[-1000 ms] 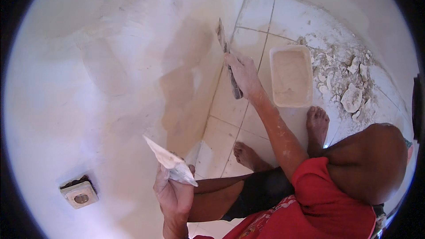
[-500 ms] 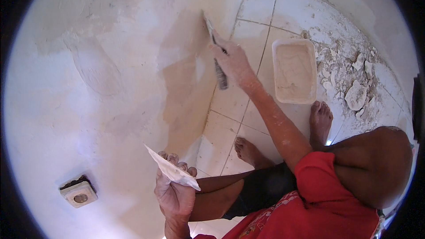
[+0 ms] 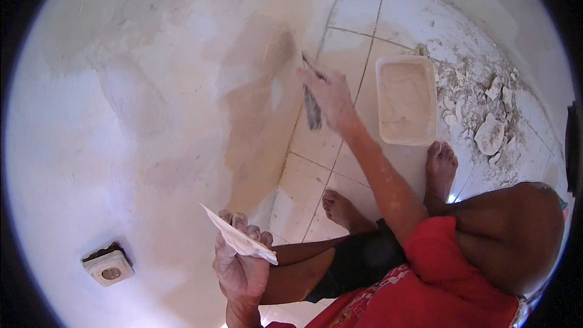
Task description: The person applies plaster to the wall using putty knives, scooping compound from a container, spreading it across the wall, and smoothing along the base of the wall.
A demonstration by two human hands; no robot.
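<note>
My right hand (image 3: 333, 98) is closed around the dark handle of a putty knife (image 3: 313, 109), its blade seen nearly edge-on close to the plastered wall (image 3: 182, 146). Whether the blade touches the wall I cannot tell. Just left of it, a darker damp patch (image 3: 279, 51) shows on the wall. Lower down, my left hand (image 3: 243, 270) grips a thin flat piece coated in white putty (image 3: 240, 238), with fingers bent behind it. The coating hides what the piece is made of.
A white rectangular tub (image 3: 407, 100) of beige putty stands on the tiled floor (image 3: 313, 176) beside my feet. Broken plaster rubble (image 3: 489, 124) lies along the far right. A wall socket (image 3: 109, 268) hangs out of its hole at lower left.
My right hand and the putty knife have moved down and right, away from the damp patch, and the blade has turned. My left hand has hardly shifted.
</note>
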